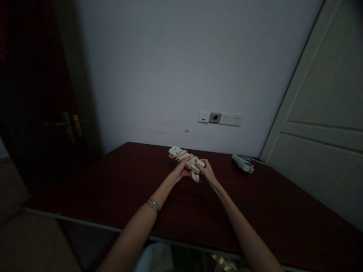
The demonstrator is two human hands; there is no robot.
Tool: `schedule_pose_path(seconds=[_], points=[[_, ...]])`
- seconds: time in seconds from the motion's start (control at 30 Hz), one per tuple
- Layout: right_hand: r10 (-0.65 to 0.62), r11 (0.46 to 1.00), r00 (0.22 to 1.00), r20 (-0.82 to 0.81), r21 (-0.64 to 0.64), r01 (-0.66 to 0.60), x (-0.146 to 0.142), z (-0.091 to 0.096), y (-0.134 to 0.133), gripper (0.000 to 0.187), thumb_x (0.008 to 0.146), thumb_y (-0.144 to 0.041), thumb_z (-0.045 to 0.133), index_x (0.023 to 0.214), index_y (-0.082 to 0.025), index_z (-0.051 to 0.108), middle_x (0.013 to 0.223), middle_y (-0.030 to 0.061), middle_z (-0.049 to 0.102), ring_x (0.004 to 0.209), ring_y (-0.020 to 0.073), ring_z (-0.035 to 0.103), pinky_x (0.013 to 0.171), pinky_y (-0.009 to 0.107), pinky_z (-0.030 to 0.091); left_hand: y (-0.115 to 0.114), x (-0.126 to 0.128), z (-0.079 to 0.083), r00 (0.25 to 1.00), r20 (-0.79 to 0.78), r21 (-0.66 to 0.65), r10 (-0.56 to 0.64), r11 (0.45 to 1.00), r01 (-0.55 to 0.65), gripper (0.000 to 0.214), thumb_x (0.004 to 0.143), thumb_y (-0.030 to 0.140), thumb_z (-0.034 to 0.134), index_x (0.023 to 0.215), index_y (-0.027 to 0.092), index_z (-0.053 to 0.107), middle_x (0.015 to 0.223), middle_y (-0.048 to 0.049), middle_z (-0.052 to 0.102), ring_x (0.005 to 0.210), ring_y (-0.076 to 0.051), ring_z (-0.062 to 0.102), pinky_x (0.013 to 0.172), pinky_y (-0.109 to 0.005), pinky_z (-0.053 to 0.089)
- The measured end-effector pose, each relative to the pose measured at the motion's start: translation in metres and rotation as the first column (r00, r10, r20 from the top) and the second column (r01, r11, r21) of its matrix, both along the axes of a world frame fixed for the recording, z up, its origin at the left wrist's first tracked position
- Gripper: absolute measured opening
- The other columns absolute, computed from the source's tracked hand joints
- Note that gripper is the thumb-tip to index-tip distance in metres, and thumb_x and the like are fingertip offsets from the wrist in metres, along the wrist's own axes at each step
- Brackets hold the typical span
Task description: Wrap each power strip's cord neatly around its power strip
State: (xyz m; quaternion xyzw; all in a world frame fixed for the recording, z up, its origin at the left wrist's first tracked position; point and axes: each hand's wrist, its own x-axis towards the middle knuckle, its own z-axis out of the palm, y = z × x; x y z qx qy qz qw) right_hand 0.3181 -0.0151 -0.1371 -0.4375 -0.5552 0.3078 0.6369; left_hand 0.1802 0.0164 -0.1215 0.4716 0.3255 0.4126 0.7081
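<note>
A cream power strip (176, 152) with its cord wound around it lies on the dark red table (113, 189), far from me near the wall. My left hand (180, 170) grips the wound cord from the left, fingers curled over it. From the right, my right hand (207, 170) holds the strip's near end, fingers closed on it. A bracelet sits on my left wrist.
A second pale power strip or adapter (242, 164) lies at the table's back right. Wall sockets (220, 118) are set in the white wall behind. A white door (326, 121) stands at right, a dark door with a handle (65, 124) at left.
</note>
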Motion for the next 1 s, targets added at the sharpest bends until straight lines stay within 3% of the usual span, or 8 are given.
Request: schedule_pose_path(seconds=[0.23, 0.4, 0.67, 0.83, 0.93, 1.0], points=[[0.061, 0.994, 0.998, -0.024, -0.089, -0.063, -0.003, -0.004, -0.001, 0.048, 0.057, -0.048, 0.072, 0.086, -0.021, 0.044, 0.068, -0.0035, 0.056, 0.057, 0.0130, 0.052, 0.048, 0.024, 0.042, 0.011, -0.011, -0.003, 0.994, -0.072, -0.078, -0.083, 0.994, 0.077, 0.044, 0.081, 0.051, 0.051, 0.094, 0.011, 0.064, 0.069, -0.0058, 0.066, 0.052, -0.016, 0.060, 0.051, -0.028, 0.050], [0.085, 0.983, 0.995, -0.055, -0.161, -0.093, -0.004, -0.007, 0.002, 0.049, 0.055, -0.045, 0.073, 0.087, -0.021, 0.044, 0.066, -0.0028, 0.058, 0.050, 0.0132, 0.052, 0.042, 0.026, 0.042, 0.016, -0.015, -0.003, 0.993, -0.099, -0.113, -0.064, 0.992, 0.053, 0.041, 0.078, 0.051, 0.057, 0.093, 0.014, 0.064, 0.070, -0.0037, 0.067, 0.054, -0.015, 0.061, 0.053, -0.026, 0.050], [0.061, 0.988, 0.982, -0.176, -0.130, -0.085, 0.000, -0.003, 0.004, 0.055, 0.049, -0.032, 0.079, 0.097, -0.018, 0.056, 0.085, 0.0048, 0.066, 0.075, 0.0186, 0.063, 0.070, 0.032, 0.050, 0.016, -0.013, -0.004, 0.996, -0.058, -0.124, -0.075, 0.990, 0.067, 0.042, 0.074, 0.050, 0.064, 0.093, 0.013, 0.063, 0.071, -0.0045, 0.066, 0.056, -0.015, 0.060, 0.055, -0.026, 0.049], [0.069, 0.991, 0.957, -0.280, -0.092, -0.098, 0.000, 0.001, 0.003, 0.057, 0.047, -0.028, 0.080, 0.098, -0.018, 0.058, 0.086, 0.0033, 0.067, 0.077, 0.0186, 0.063, 0.073, 0.032, 0.050, 0.010, -0.014, -0.002, 0.989, 0.080, -0.046, -0.125, 0.991, 0.129, 0.036, 0.074, 0.038, 0.068, 0.101, 0.016, 0.062, 0.084, -0.0052, 0.067, 0.068, -0.014, 0.062, 0.068, -0.027, 0.050], [0.080, 0.993, 0.936, -0.344, -0.053, -0.104, 0.000, 0.007, 0.000, 0.055, 0.048, -0.028, 0.080, 0.097, -0.020, 0.058, 0.088, 0.0026, 0.067, 0.080, 0.0183, 0.063, 0.076, 0.032, 0.050, 0.005, -0.019, 0.002, 0.967, 0.161, 0.078, -0.198, 0.979, 0.188, 0.042, 0.062, 0.019, 0.077, 0.101, 0.016, 0.064, 0.093, -0.0067, 0.067, 0.079, -0.015, 0.062, 0.077, -0.028, 0.048], [0.099, 0.992, 0.921, -0.377, -0.032, -0.119, 0.001, 0.013, -0.004, 0.052, 0.049, -0.029, 0.079, 0.097, -0.021, 0.059, 0.091, 0.0030, 0.067, 0.081, 0.0188, 0.062, 0.077, 0.033, 0.050, 0.003, -0.022, 0.004, 0.942, 0.165, 0.215, -0.293, 0.943, 0.256, 0.047, 0.052, 0.008, 0.078, 0.098, 0.014, 0.066, 0.096, -0.0093, 0.067, 0.085, -0.018, 0.062, 0.081, -0.030, 0.047]])
